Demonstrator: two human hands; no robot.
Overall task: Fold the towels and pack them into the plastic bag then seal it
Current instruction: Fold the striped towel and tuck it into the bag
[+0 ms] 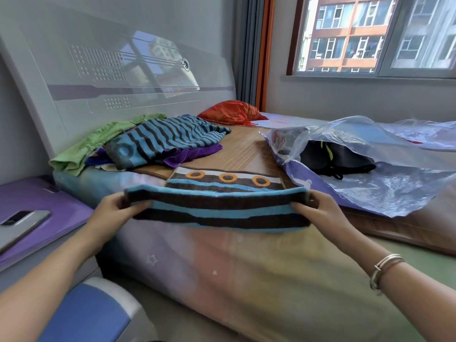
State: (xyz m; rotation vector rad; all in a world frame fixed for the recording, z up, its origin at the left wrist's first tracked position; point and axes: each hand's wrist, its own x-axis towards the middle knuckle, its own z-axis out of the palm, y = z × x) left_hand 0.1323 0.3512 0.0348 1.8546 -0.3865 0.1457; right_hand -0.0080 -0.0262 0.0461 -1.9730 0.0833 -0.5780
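A blue and brown striped towel (219, 208) with orange rings is stretched between my hands at the bed's near edge, its far part lying flat on the bed. My left hand (116, 208) grips its left end and my right hand (318, 208) grips its right end, lifting the folded edge. A clear plastic bag (394, 183) lies open on the right of the bed with dark folded items (338, 157) inside. A heap of unfolded towels (158, 140), striped blue, green and purple, lies at the back left by the headboard.
A red cloth bundle (232, 114) sits at the far end of the bed (246, 262). A phone (19, 225) lies on the purple bedside table (42, 206) at left. A blue and white stool (93, 314) stands at bottom left. The window is at upper right.
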